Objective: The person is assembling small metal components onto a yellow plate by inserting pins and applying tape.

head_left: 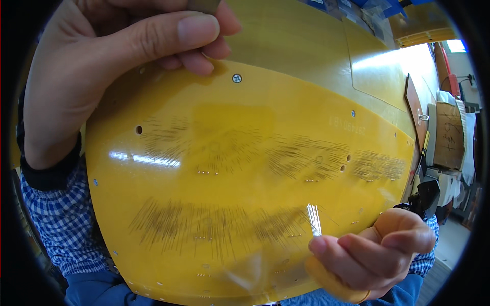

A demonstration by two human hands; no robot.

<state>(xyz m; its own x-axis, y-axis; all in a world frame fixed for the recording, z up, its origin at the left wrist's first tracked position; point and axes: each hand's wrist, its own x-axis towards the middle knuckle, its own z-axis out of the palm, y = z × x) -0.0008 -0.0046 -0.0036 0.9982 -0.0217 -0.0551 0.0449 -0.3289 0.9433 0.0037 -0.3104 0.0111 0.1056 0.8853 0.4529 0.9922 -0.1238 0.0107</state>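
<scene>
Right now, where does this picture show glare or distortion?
Head view: a bright glare streak lies on the left part of the yellow board; the thin pins in the right hand shine white; the board's edges look bowed, and the picture's corners are black.

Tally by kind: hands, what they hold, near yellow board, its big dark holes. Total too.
Hands: 2 (left hand, right hand)
Flat piece, left hand, partly out of frame: 1
Pin bundle, right hand: 1
Yellow board: 1
Big dark holes: 3
Total: 8, pins not counted singly
</scene>
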